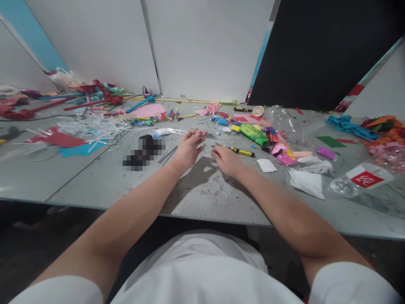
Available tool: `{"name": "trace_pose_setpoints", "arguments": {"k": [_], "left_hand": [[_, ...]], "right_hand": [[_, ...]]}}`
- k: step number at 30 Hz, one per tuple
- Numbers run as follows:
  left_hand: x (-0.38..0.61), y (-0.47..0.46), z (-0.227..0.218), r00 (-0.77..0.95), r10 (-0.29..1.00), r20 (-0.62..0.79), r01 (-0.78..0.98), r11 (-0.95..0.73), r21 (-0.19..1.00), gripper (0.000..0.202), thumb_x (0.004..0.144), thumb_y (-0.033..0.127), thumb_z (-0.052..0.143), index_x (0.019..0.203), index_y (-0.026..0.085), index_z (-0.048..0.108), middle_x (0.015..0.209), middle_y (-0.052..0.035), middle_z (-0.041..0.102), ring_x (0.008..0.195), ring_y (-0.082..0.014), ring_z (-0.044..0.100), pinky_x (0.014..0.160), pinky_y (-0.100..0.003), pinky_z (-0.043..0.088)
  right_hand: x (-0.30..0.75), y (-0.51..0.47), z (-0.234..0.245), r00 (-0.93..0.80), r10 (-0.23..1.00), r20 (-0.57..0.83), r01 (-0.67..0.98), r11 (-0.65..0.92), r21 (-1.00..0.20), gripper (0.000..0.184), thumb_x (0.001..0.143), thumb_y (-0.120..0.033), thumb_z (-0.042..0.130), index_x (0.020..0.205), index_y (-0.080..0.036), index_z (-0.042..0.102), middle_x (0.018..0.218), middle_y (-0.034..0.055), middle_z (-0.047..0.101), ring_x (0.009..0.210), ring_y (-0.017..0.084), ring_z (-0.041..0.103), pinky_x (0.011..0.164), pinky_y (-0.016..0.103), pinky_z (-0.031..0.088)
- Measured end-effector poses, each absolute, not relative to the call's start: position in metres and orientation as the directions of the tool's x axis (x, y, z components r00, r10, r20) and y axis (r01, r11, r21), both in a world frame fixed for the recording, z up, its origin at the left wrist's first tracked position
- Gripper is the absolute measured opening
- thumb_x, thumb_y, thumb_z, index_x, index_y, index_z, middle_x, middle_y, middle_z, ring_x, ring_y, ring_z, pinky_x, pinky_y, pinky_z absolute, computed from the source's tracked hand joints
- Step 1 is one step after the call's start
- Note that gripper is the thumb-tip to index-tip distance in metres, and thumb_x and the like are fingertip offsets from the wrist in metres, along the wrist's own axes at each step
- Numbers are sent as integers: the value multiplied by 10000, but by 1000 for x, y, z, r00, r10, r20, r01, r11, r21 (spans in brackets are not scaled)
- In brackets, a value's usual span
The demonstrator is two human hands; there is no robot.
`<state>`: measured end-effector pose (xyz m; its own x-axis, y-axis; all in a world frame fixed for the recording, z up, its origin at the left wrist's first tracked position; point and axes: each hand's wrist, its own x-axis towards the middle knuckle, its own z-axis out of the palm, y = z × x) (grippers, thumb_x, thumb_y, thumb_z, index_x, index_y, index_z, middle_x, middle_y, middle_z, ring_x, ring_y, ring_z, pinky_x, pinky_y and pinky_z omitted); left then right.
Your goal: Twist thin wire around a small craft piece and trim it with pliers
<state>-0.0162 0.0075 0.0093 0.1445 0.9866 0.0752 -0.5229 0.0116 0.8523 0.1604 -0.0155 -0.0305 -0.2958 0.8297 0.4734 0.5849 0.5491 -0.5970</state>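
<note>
My left hand (189,147) rests on the grey table (95,177) with its palm turned up and its fingers loosely curled, nothing visible in them. My right hand (225,159) lies knuckles up just to its right, fingers bent down onto the tabletop; whether they pinch anything is hidden. A black and yellow marker (242,151) lies just beyond the right hand's fingers. A white square of paper (266,165) sits to the right of that hand.
Craft clutter covers the far table: green packet (253,133), pink clay pieces (286,158), shredded white paper (91,126), red and teal paper rolls (95,95), blue scraps (351,126), a clear bag with red label (363,179), crumpled white paper (306,182). White panels stand behind.
</note>
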Motion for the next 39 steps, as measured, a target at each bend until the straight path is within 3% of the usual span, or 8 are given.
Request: {"name": "trace_pose_setpoints", "arguments": {"k": [4, 9, 13, 20, 25, 34, 39], "left_hand": [[-24, 19, 4, 122, 991, 51, -463, 11, 886, 340, 804, 293, 880, 851, 221, 551, 1102, -6, 755, 874, -135, 642, 711, -252, 422], [-16, 21, -9, 215, 975, 64, -396, 27, 918, 401, 677, 275, 962, 837, 189, 604, 925, -22, 753, 797, -111, 647, 713, -234, 440], [-11, 15, -14, 317, 943, 98, -347, 19, 938, 425, 618, 220, 979, 827, 177, 612, 802, -18, 749, 712, -106, 651, 685, -238, 446], [-14, 16, -14, 359, 919, 161, -305, -47, 951, 391, 672, 200, 958, 914, 181, 652, 807, -18, 769, 798, -134, 716, 815, -285, 528], [-13, 18, -14, 355, 924, 142, -255, -51, 966, 324, 737, 290, 942, 869, 169, 672, 890, -59, 792, 856, -164, 744, 879, -336, 563], [-14, 16, -14, 300, 944, 135, -173, -85, 981, 252, 801, 376, 911, 792, 157, 785, 833, -73, 758, 792, -152, 670, 788, -299, 530], [-15, 16, -11, 323, 936, 140, -184, -83, 979, 224, 776, 316, 927, 882, 148, 824, 874, -79, 769, 821, -158, 671, 853, -329, 546]], "right_hand": [[172, -8, -29, -222, 821, 526, 572, 546, -612, 157, 978, -260, 542, 827, -226, 568, 864, 66, 651, 863, 229, 550, 852, 368, 430], [169, -7, -31, -81, 816, 572, 514, 526, -678, 261, 1019, -422, 528, 902, -221, 645, 800, 39, 652, 773, 205, 568, 745, 338, 452], [165, -7, -34, 2, 825, 565, 482, 495, -723, 294, 984, -461, 578, 905, -204, 698, 800, 47, 696, 724, 193, 592, 698, 333, 459], [164, -6, -37, 79, 845, 529, 477, 433, -764, 306, 916, -481, 688, 783, -206, 687, 700, 34, 699, 668, 191, 607, 677, 341, 467], [165, -6, -35, 109, 839, 532, 485, 423, -766, 256, 935, -433, 680, 828, -201, 693, 759, 44, 717, 716, 198, 632, 728, 352, 486], [166, -8, -34, 85, 843, 532, 476, 434, -765, 324, 948, -509, 669, 831, -207, 693, 762, 46, 709, 722, 198, 611, 735, 359, 486], [169, -7, -33, 52, 851, 523, 475, 439, -763, 375, 937, -564, 674, 823, -207, 696, 745, 42, 703, 705, 193, 596, 721, 354, 473]]}}
